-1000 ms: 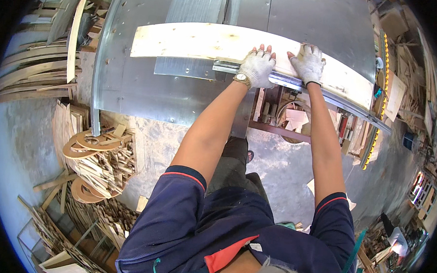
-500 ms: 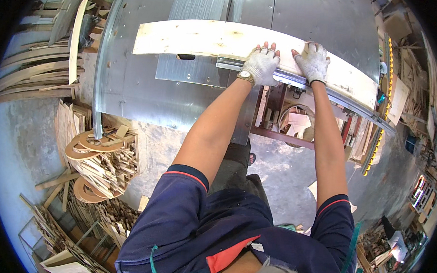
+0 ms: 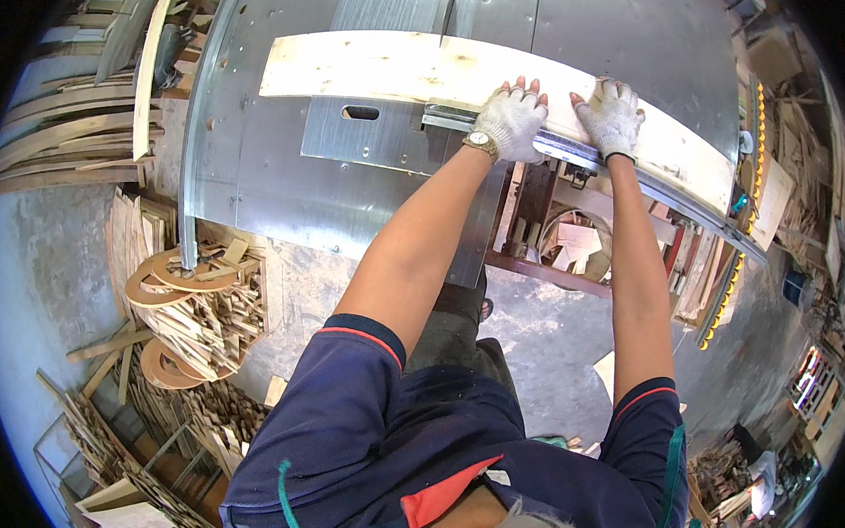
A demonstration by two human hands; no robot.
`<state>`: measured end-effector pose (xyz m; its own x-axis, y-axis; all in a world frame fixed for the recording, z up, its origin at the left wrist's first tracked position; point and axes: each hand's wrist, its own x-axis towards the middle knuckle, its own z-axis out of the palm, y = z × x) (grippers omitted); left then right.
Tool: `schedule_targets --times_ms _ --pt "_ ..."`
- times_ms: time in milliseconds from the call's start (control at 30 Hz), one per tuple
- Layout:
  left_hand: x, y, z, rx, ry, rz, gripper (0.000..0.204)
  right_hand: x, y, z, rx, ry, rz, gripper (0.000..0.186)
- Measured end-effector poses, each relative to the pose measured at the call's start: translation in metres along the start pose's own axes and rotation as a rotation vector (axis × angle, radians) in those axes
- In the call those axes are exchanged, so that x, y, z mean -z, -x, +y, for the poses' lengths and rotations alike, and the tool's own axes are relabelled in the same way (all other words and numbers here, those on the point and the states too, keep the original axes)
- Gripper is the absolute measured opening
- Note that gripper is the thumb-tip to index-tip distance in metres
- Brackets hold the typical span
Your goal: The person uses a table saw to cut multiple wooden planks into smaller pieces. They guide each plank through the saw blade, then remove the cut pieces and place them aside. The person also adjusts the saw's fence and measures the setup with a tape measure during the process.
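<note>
A long pale wooden board (image 3: pixel 376 63) lies across the grey metal machine table. Its far edge meets a thin dark blade slot (image 3: pixel 449 15). A metal fence rail (image 3: pixel 656 187) runs along the board's near side toward the right. My left hand (image 3: pixel 514 119), in a whitish glove with bare fingertips and a watch at the wrist, rests over the rail with its fingers stretched onto the board. To its right, my right hand (image 3: pixel 610 117), gloved the same way, lies on the board with fingers extended and thumb out to the side. Both palms' undersides are hidden.
The machine table (image 3: pixel 283 185) has oval openings. Below the rail, a red-brown frame (image 3: pixel 551 273) surrounds a round opening. Wood offcuts (image 3: pixel 204 324) and curved pieces pile up at left. A yellow roller strip (image 3: pixel 723 304) stands at right. Another person (image 3: pixel 763 478) is at lower right.
The board and both my hands on it have slid a little farther away across the table, toward the blade slot. The hands keep the same pose.
</note>
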<state>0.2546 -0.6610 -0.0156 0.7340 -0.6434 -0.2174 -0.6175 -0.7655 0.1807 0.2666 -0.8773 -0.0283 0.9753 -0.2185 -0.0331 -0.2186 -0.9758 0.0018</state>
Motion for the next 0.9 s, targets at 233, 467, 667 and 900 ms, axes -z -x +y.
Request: schedule_targets --times_ms 233,467,667,900 --pt "0.005 -0.007 -0.002 0.012 -0.028 -0.028 0.104 -0.001 -0.008 0.001 0.005 -0.027 0.012 0.08" --pt "0.011 -0.016 -0.006 0.011 -0.032 -0.037 0.103 -0.004 -0.02 0.005 0.03 -0.05 0.037 0.08" --pt "0.008 -0.027 -0.012 0.009 -0.026 0.024 0.103 -0.008 -0.034 0.006 0.026 -0.046 0.015 0.081" --pt "0.013 -0.042 -0.02 0.011 -0.018 0.036 0.104 -0.008 -0.054 0.004 0.014 -0.026 0.008 0.082"
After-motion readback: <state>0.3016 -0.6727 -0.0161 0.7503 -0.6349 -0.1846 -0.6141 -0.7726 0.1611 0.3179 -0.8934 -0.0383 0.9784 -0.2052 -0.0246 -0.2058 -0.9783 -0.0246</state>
